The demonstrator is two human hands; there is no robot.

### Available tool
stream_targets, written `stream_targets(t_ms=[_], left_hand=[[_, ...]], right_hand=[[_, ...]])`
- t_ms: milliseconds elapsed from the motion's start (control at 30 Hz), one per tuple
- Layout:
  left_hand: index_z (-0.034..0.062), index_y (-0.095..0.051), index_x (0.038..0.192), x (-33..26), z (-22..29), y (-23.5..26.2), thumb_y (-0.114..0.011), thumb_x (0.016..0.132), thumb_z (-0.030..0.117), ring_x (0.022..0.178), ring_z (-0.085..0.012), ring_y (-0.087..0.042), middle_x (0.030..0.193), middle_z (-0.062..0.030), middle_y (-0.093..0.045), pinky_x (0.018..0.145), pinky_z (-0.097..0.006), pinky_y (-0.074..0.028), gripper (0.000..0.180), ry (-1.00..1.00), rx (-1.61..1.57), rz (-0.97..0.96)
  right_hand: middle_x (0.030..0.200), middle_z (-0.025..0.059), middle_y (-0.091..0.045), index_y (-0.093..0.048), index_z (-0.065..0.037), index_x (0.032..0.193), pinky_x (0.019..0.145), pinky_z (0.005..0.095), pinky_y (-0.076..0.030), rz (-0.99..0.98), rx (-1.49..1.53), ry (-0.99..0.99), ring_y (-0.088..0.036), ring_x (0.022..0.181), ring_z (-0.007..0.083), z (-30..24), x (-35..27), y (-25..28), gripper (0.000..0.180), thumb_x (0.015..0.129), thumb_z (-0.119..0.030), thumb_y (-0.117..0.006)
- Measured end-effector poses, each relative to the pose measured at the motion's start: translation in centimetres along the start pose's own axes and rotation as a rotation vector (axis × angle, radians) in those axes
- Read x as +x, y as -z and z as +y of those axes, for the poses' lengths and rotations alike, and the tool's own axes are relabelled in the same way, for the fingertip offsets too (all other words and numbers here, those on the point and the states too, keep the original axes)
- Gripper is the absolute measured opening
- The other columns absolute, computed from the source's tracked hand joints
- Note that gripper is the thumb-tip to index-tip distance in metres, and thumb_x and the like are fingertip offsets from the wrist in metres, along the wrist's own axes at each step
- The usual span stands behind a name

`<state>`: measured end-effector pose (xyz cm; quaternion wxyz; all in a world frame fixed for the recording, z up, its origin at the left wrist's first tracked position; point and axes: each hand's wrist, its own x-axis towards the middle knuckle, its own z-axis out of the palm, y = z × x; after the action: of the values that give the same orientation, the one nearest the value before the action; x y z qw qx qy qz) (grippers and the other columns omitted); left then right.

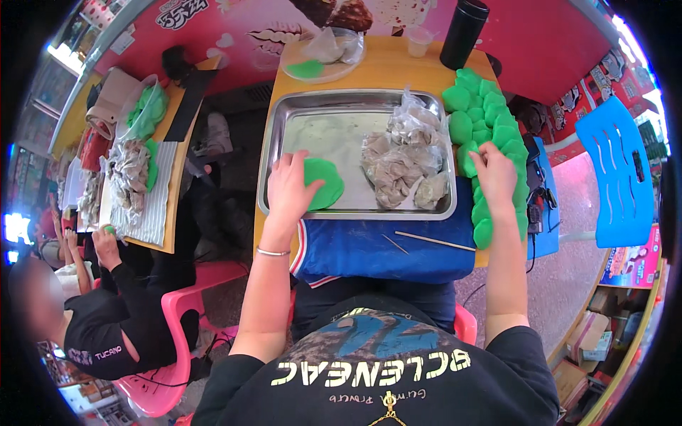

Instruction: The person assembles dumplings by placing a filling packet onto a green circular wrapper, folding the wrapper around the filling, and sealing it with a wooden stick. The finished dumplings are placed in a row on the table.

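Sitting at the desk [383, 71], I have a blue cloth [376, 248] spread over its near edge, with two thin sticks [433, 241] lying on it. Just beyond the cloth lies a steel tray [334, 103]. My left hand [290, 186] rests flat at the tray's near left corner, fingers spread and pressing on a flattened green dough disc [323, 183]; it clamps nothing. My right hand [494, 174] is well apart from it, off the tray's right side, fingers curled down onto a row of green dough balls [490, 121] that runs along the desk's right edge; I cannot tell whether it grips one. Between my hands, in the tray's right half, sit clear bags [408, 160] of grey-brown filling. At the far end of the desk stands a round board [320, 67] with a green piece and a bag on it, then a small cup [419, 41] and a black flask [463, 32]. To my left another person [106, 312] sits on a pink chair [170, 312] at a second desk [174, 177] with more green dough. A blue chair [616, 170] stands to my right.
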<state>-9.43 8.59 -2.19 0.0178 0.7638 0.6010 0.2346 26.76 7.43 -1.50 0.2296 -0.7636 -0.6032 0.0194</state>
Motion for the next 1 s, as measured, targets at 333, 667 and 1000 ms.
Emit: stream_targets(t_ms=[333, 667, 1000], left_hand=[[0.0037, -0.061, 0.083, -0.1, 0.3, 0.5, -0.068, 0.069, 0.013, 0.073, -0.0300, -0.058, 0.078, -0.0125, -0.059, 0.064, -0.037, -0.045, 0.018, 0.082, -0.164, -0.001], [0.0074, -0.064, 0.097, -1.3, -0.2, 1.2, -0.061, 0.076, 0.012, 0.080, -0.0318, -0.060, 0.091, -0.0115, -0.063, 0.070, -0.037, -0.048, 0.022, -0.050, 0.099, 0.119], [-0.0013, -0.062, 0.091, -2.2, 6.8, 3.6, -0.056, 0.088, 0.014, 0.069, -0.0038, -0.054, 0.079, 0.0001, -0.062, 0.061, -0.018, -0.043, 0.017, 0.458, -1.588, -0.033]], right_hand=[[0.085, 0.0070, -0.057, -0.057, -0.007, 0.095, 0.052, 0.0298, -0.042, 0.210, 0.315, 0.151, -0.055, 0.062, 0.0162, -4.4, -1.6, 3.0, 0.023, 0.075, -0.014, -0.066], [0.082, 0.0061, -0.057, -0.060, -0.003, 0.089, 0.053, 0.0232, -0.043, -0.161, 0.717, 0.350, -0.055, 0.064, 0.0125, -11.0, -4.8, 1.9, 0.017, 0.073, -0.006, -0.066], [0.102, 0.0103, -0.058, -0.042, -0.004, 0.119, 0.075, 0.0274, -0.046, -0.500, 1.240, 0.150, -0.055, 0.095, 0.0152, -14.1, -7.9, 0.6, 0.055, 0.073, -0.013, -0.071]])
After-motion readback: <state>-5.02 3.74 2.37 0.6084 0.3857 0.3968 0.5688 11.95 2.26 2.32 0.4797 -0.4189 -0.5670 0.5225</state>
